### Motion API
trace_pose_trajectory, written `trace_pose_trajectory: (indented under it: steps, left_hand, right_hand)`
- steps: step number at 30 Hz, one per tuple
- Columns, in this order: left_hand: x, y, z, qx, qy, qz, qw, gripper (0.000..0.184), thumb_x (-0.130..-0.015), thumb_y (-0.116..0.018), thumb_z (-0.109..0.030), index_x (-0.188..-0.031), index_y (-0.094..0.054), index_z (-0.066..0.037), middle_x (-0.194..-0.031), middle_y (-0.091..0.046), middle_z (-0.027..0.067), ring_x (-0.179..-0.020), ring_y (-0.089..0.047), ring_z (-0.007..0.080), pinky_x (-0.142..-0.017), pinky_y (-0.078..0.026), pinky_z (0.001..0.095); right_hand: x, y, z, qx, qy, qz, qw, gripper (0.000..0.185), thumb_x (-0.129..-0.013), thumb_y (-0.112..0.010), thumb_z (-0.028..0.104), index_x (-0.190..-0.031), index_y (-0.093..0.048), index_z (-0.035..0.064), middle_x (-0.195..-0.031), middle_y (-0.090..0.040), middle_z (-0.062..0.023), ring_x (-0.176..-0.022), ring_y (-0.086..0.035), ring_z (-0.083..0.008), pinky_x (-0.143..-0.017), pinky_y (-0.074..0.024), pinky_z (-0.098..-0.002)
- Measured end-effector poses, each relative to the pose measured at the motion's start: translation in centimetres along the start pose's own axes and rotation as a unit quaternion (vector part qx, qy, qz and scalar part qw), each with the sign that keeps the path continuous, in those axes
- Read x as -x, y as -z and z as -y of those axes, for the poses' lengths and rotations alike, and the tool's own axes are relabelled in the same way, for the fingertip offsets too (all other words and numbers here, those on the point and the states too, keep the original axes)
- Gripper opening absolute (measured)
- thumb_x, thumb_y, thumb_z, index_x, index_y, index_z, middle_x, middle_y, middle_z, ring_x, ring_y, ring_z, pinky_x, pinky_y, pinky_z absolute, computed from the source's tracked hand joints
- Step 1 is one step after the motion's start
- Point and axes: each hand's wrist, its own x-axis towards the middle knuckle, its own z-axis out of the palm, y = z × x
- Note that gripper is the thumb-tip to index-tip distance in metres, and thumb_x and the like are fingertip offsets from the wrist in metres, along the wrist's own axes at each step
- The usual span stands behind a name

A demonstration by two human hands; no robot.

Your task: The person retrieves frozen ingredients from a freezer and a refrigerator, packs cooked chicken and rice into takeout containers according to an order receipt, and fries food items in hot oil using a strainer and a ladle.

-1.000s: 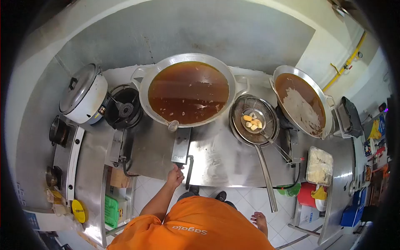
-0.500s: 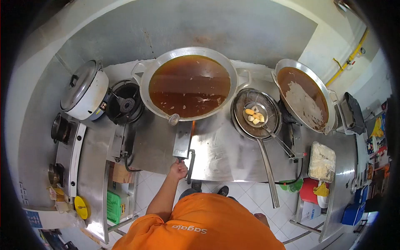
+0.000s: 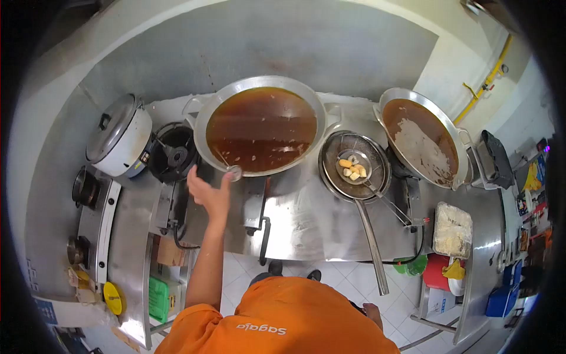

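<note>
My left hand (image 3: 210, 194) is raised at the front left of a large metal wok (image 3: 259, 171) of brown oil. Its fingers are apart and nothing is in them. Close to the thumb, a round dial thermometer (image 3: 234, 173) sits at the wok's rim, its thin stem slanting over the oil; I cannot tell whether the thumb touches it. Below the wok is the burner's control box (image 3: 254, 203). My right hand (image 3: 371, 311) hangs low beside the orange shirt, near a small dark object (image 3: 356, 308); its fingers are mostly hidden.
A long-handled strainer (image 3: 371, 248) lies right of the wok, with a smaller skimmer holding pale and orange pieces (image 3: 352, 169). Another wok of oil (image 3: 461, 154) stands farther right, above a tray of whitish crumbs (image 3: 453, 230). At left are a bare burner (image 3: 177, 154) and a rice cooker (image 3: 122, 141).
My left hand has let go of the knob on the burner's control box and moved up and left to the wok's rim, opening. The view has shifted slightly.
</note>
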Motion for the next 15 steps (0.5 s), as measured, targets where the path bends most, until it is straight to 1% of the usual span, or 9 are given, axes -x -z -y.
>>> trace_pose_trajectory:
  steps: [1,3,4,7,10,11,13,14,15]
  left_hand:
    - [-0.6,-0.6,0.5,-0.007,0.052,0.010,0.999,0.098,-0.074,-0.088,-0.042,-0.148,-0.035,-0.006,-0.150,-0.038,0.0194,-0.139,-0.033,0.0415,-0.107,-0.031,0.0636]
    - [-1.1,-1.1,1.2,-0.029,0.159,0.037,0.986,0.100,-0.073,-0.088,-0.044,-0.150,-0.034,-0.010,-0.149,-0.039,0.0181,-0.139,-0.034,0.0412,-0.105,-0.031,0.0658]
    - [-1.3,-1.4,1.6,-0.053,0.154,0.040,0.986,0.101,-0.072,-0.088,-0.048,-0.150,-0.035,-0.013,-0.150,-0.041,0.0172,-0.138,-0.036,0.0408,-0.105,-0.032,0.0661]
    - [-1.5,-3.2,3.7,-0.060,0.149,0.065,0.985,0.101,-0.072,-0.087,-0.052,-0.150,-0.035,-0.013,-0.149,-0.043,0.0168,-0.138,-0.038,0.0407,-0.104,-0.032,0.0682]
    - [-1.7,-3.5,4.3,-0.072,0.053,0.039,0.995,0.094,-0.073,-0.085,-0.056,-0.144,-0.045,-0.010,-0.140,-0.053,0.0180,-0.128,-0.050,0.0403,-0.104,-0.042,0.0536]
    - [-1.8,-2.8,3.1,-0.073,0.090,0.067,0.991,0.092,-0.074,-0.084,-0.056,-0.143,-0.046,-0.009,-0.137,-0.055,0.0190,-0.125,-0.052,0.0397,-0.103,-0.043,0.0522]
    - [-1.3,-2.3,2.6,-0.082,0.011,0.030,0.996,0.083,-0.079,-0.083,-0.049,-0.140,-0.049,-0.005,-0.136,-0.055,0.0206,-0.126,-0.051,0.0401,-0.104,-0.041,0.0507]
    - [-0.5,-2.1,2.0,-0.106,-0.035,-0.058,0.992,0.076,-0.084,-0.080,-0.046,-0.138,-0.050,-0.001,-0.136,-0.052,0.0219,-0.125,-0.052,0.0381,-0.104,-0.044,0.0461]
    - [0.0,-2.2,2.4,-0.061,-0.079,-0.128,0.987,0.066,-0.091,-0.075,-0.040,-0.137,-0.050,0.000,-0.134,-0.052,0.0210,-0.121,-0.054,0.0374,-0.100,-0.046,0.0444]
  right_hand:
    - [-0.2,-0.1,-0.2,-0.025,-0.003,-0.005,1.000,0.029,-0.098,-0.058,0.029,-0.119,-0.061,0.0092,-0.104,-0.072,-0.0112,-0.081,-0.070,-0.0224,-0.066,-0.0512,-0.0382]
    - [0.4,-0.3,0.4,-0.163,-0.095,-0.041,0.981,0.030,-0.097,-0.058,0.030,-0.120,-0.061,0.0098,-0.105,-0.071,-0.0118,-0.083,-0.070,-0.0234,-0.068,-0.0513,-0.0396]
    - [-0.1,-0.1,0.2,-0.143,-0.091,-0.040,0.985,0.034,-0.097,-0.059,0.032,-0.123,-0.060,0.0101,-0.106,-0.071,-0.0119,-0.085,-0.071,-0.0246,-0.072,-0.0517,-0.0408]
    - [-1.2,0.8,-0.1,-0.174,-0.095,-0.056,0.978,0.035,-0.097,-0.059,0.032,-0.124,-0.060,0.0099,-0.107,-0.071,-0.0109,-0.085,-0.071,-0.0248,-0.071,-0.0522,-0.0398]
    - [-2.6,2.3,1.0,-0.244,-0.020,-0.083,0.966,0.034,-0.096,-0.059,0.033,-0.121,-0.061,0.0091,-0.105,-0.072,-0.0111,-0.086,-0.072,-0.0246,-0.068,-0.0532,-0.0370]
    - [-2.7,3.0,1.8,-0.257,0.026,-0.100,0.961,0.034,-0.096,-0.059,0.033,-0.120,-0.061,0.0087,-0.104,-0.072,-0.0114,-0.086,-0.072,-0.0246,-0.066,-0.0534,-0.0356]
    - [-2.3,4.9,5.6,-0.261,0.074,-0.131,0.954,0.030,-0.098,-0.055,0.027,-0.118,-0.061,0.0069,-0.109,-0.071,-0.0118,-0.093,-0.071,-0.0244,-0.077,-0.0557,-0.0384]
    - [-2.6,6.2,7.7,-0.267,0.090,-0.152,0.947,0.028,-0.098,-0.056,0.027,-0.117,-0.061,0.0070,-0.107,-0.072,-0.0108,-0.091,-0.071,-0.0229,-0.076,-0.0557,-0.0368]
    - [-2.9,7.4,9.4,-0.270,0.103,-0.171,0.942,0.026,-0.099,-0.056,0.027,-0.115,-0.061,0.0071,-0.106,-0.072,-0.0098,-0.089,-0.071,-0.0213,-0.075,-0.0557,-0.0352]
